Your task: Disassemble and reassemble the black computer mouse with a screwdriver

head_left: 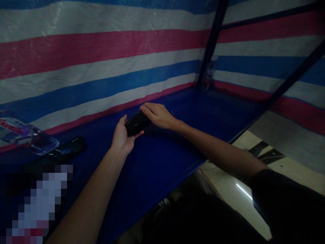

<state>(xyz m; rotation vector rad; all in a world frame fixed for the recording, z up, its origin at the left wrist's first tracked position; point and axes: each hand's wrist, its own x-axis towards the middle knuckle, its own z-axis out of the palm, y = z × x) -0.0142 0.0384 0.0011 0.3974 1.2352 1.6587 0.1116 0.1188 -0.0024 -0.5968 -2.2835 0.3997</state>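
Dark lap fills the bottom, below the bench's (162, 169) near edge. At the bench's left end lie a plastic bag (25, 135) and a phone (66, 149). Mid-bench, toward the back edge, the left hand (122, 137) cups a black object (137, 122), fingers curled around it; the right hand (157, 115) lies over its far end, fingers closed on it. Bare blue surface runs right to the corner.

Glossy black plastic mouse (137, 122); smooth blue tabletop (157, 162).
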